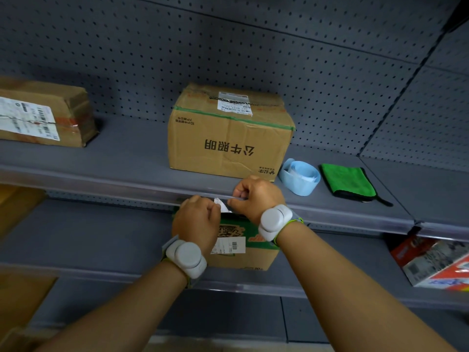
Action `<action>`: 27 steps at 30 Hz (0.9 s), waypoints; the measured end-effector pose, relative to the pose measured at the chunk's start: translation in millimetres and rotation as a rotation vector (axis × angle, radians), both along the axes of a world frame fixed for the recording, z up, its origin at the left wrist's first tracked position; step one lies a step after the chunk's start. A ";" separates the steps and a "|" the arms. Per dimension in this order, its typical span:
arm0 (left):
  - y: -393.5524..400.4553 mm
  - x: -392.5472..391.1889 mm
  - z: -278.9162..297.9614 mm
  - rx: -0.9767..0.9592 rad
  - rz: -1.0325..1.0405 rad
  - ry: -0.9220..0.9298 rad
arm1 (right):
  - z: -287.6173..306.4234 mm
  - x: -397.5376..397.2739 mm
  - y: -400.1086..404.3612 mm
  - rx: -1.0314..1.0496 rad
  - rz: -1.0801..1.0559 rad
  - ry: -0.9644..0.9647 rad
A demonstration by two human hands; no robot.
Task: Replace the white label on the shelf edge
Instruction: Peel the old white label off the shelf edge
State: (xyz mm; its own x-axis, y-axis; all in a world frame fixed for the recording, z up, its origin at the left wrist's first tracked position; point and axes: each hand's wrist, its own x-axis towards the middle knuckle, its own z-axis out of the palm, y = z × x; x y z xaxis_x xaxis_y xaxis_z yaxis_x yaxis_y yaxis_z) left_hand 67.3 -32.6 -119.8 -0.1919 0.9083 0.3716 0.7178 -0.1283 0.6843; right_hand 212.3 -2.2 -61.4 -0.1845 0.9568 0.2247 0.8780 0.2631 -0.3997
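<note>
A small white label (pixel 220 204) sticks out at the clear plastic strip on the shelf edge (pixel 101 182), between my two hands. My left hand (pixel 196 219) is curled just below the strip and pinches the label from the left. My right hand (pixel 256 195) is curled at the strip's top rim, its fingers gripping the clear strip right of the label. Most of the label is hidden behind my fingers. A roll of light-blue label backing (pixel 299 179) with white labels inside lies on the shelf to the right.
A brown carton (pixel 228 138) stands on the shelf right behind my hands. A folded green cloth (pixel 347 182) lies right of the roll. Another carton (pixel 43 115) sits at far left. On the shelf below stands a green-printed carton (pixel 241 247), with colourful boxes (pixel 431 260) at right.
</note>
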 end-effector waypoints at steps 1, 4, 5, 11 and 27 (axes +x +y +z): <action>0.5 0.2 -1.6 0.006 -0.003 0.007 | -0.5 -0.6 0.0 0.001 -0.008 0.005; 0.0 -0.5 -5.1 0.033 -0.015 0.029 | -1.6 -2.3 -1.1 0.020 -0.022 0.008; 0.1 -0.6 -5.9 0.036 -0.019 0.031 | -1.9 -2.8 -1.8 0.023 -0.028 0.008; -3.3 -1.4 -3.2 0.006 -0.072 -0.036 | -2.1 -4.4 -3.5 0.028 -0.053 0.020; 2.0 0.1 -2.7 0.022 0.050 0.025 | -1.8 -7.1 -0.9 0.020 -0.070 0.024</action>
